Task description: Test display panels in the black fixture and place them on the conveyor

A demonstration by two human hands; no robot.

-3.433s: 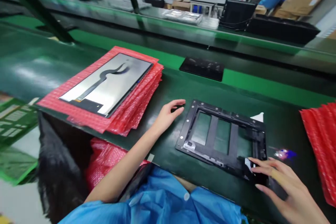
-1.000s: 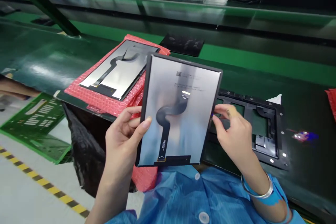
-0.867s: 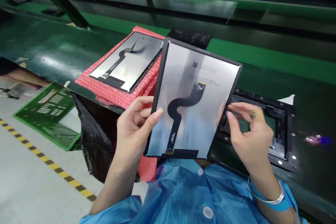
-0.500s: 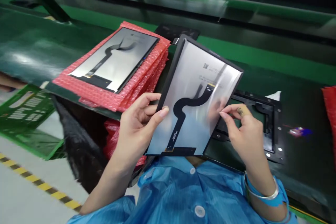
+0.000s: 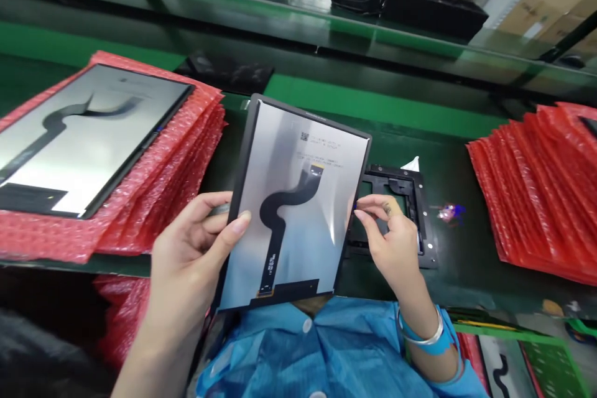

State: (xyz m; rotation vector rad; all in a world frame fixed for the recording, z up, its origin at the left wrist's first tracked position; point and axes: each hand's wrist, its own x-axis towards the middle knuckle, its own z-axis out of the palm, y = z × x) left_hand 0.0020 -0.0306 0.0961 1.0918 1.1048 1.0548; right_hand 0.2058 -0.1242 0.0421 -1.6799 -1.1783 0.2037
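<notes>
A tablet display panel (image 5: 303, 230), its silvery back facing me and a curved black ribbon cable (image 5: 280, 202) on it, is held tilted in front of my chest. My left hand (image 5: 196, 242) grips its left edge, thumb on the back and fingers behind. At the right edge, my right hand (image 5: 385, 230) is closed in a pinch on a small blue tab (image 5: 356, 205), mostly covered by the fingertips. Behind that hand a black frame fixture (image 5: 426, 224) lies on the green bench, partly hidden by the panel.
On the left, another display panel (image 5: 102, 137) lies on a stack of pink bubble-wrap sleeves (image 5: 153, 217). More red bubble-wrap sleeves (image 5: 536, 193) are piled at the right. A green crate (image 5: 550, 360) holding a panel is at lower right. A raised shelf (image 5: 420, 43) runs along the back.
My view has swung to the right, bringing the right-hand red pile and the crate into sight. The panel stands a little more upright; both hands remain at its edges.
</notes>
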